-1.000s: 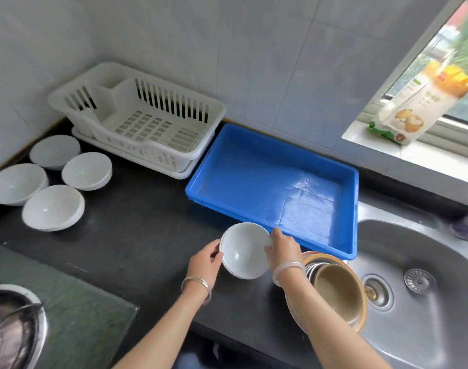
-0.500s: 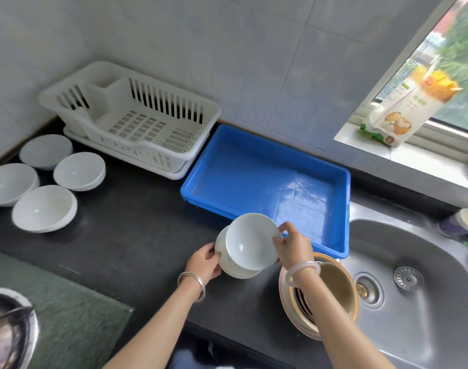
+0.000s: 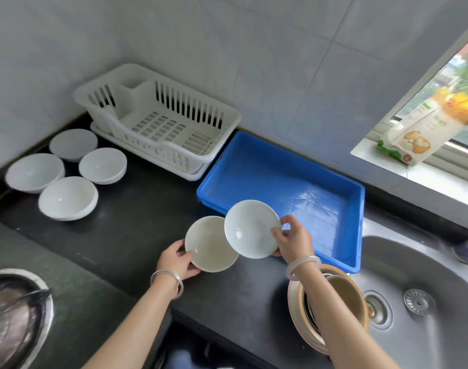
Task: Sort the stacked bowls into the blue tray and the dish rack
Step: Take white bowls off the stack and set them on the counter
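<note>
right fingers (image 3: 277, 232) pinch upper bowl (image 3: 250, 229), left fingers (image 3: 185, 255) lower bowl (image 3: 208, 247), possibly touching

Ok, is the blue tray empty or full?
Empty: the blue tray shows only its bare floor, with nothing lying inside it.

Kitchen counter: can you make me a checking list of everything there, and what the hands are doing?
Surface: black counter beside a steel sink.
Job's things: blue tray and dish rack hold nothing; stacked bowls sit at the sink's edge.
Clutter: four white dishes far left; metal pot lower left.
Hands: left hand grips left bowl; right hand grips right bowl by the tray's near corner.
Cables: nothing seen.
Surroundings: tiled wall, carton on the windowsill.
</note>
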Demonstrator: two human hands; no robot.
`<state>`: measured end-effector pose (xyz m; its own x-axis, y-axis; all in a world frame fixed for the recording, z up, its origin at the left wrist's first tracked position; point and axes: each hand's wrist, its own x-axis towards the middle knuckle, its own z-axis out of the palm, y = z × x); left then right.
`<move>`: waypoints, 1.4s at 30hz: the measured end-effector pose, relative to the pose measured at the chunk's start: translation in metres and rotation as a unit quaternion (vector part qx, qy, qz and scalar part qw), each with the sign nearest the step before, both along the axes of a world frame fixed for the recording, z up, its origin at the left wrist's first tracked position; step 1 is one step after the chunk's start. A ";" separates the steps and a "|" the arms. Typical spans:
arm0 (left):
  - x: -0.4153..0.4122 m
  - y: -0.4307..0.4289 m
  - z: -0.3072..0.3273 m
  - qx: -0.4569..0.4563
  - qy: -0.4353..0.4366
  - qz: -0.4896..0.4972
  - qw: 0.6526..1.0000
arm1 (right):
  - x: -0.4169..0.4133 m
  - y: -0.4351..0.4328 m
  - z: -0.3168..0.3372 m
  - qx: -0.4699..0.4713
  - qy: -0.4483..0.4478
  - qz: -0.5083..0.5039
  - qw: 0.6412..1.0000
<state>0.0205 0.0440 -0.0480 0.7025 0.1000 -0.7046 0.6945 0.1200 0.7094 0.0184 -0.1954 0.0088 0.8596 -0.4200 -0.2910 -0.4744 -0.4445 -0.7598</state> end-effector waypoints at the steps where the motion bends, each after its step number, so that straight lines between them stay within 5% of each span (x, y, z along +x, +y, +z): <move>1: 0.001 0.011 0.002 -0.006 -0.002 0.025 1.000 | 0.005 0.008 0.000 0.006 -0.002 0.010 1.000; 17: 0.007 0.145 0.004 -0.014 -0.016 0.324 0.946 | 0.121 0.173 -0.031 0.093 0.064 0.081 0.990; 34: 0.022 0.167 -0.009 -0.049 -0.003 0.406 0.913 | 0.172 0.233 -0.083 0.130 0.136 0.057 0.980; 42: 0.021 0.162 -0.015 -0.075 -0.015 0.417 0.906 | 0.169 0.242 -0.083 0.253 0.151 0.012 0.956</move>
<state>0.0419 0.2062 -0.0634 0.4461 0.5093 -0.7359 0.2994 0.6900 0.6590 0.1877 0.0468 -0.0739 0.7119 -0.1410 -0.6880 -0.7004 -0.0700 -0.7104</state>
